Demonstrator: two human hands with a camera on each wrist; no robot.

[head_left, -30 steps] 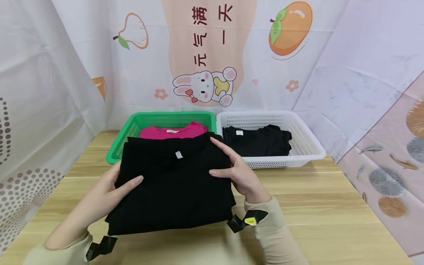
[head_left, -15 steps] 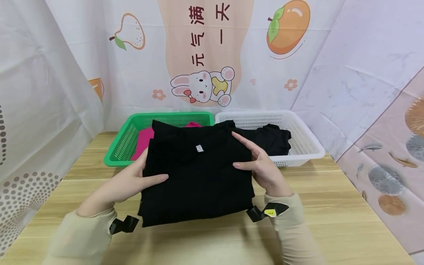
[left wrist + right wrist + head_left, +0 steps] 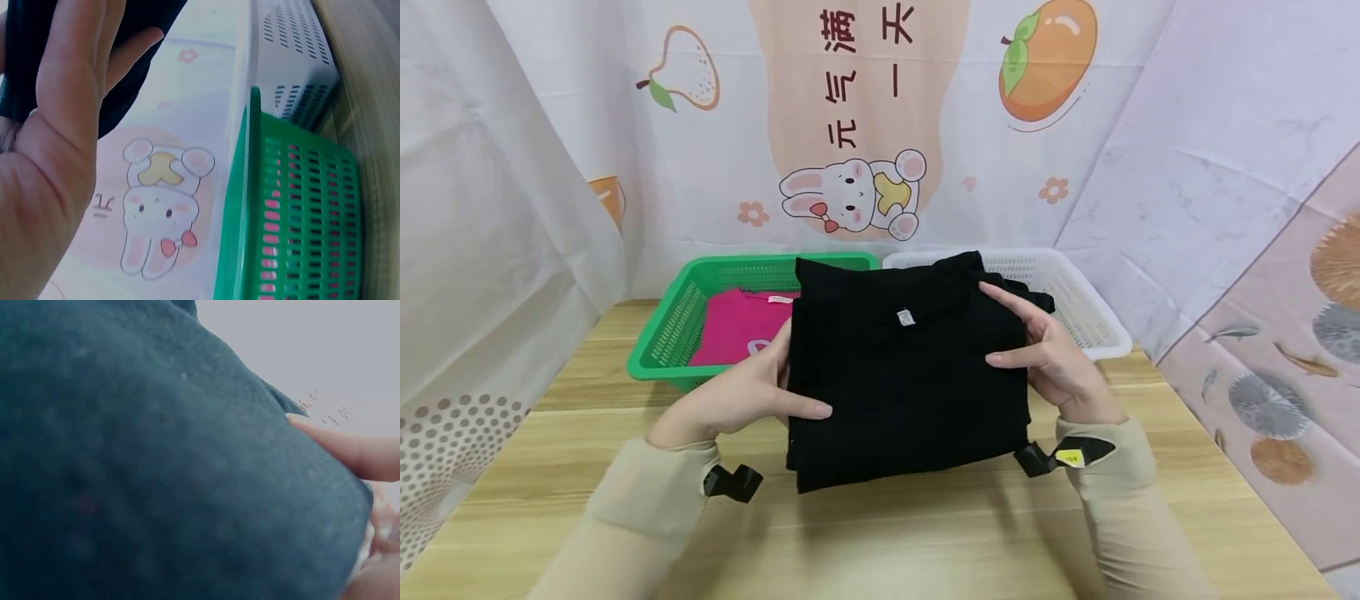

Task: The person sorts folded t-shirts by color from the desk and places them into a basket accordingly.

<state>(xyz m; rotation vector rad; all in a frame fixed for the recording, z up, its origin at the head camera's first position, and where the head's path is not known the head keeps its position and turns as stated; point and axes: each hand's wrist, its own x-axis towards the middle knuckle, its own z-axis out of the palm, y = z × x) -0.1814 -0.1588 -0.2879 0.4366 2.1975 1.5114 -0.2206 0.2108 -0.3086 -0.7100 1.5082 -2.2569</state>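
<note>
A folded black shirt (image 3: 910, 392) with a small white neck label is held up above the table in the head view, tilted toward me. My left hand (image 3: 748, 396) grips its left side, thumb on the front and the other fingers behind, mostly hidden. On the opposite side my right hand (image 3: 1056, 358) holds it with thumb and index finger on the front face. Dark cloth (image 3: 175, 456) fills most of the right wrist view, one finger of the right hand at its edge. In the left wrist view the left hand (image 3: 69, 106) covers part of the shirt.
Behind the shirt stand a green basket (image 3: 658, 333) with a folded pink shirt (image 3: 741, 325) and, beside it at right, a white basket (image 3: 1093, 321) with black clothing (image 3: 1037, 298), partly hidden. The wooden table (image 3: 910, 533) lies below; a printed curtain hangs behind.
Both hands have carried the black shirt to the right and slightly upward, from before the green basket to mostly before the white one. More of the pink shirt now shows.
</note>
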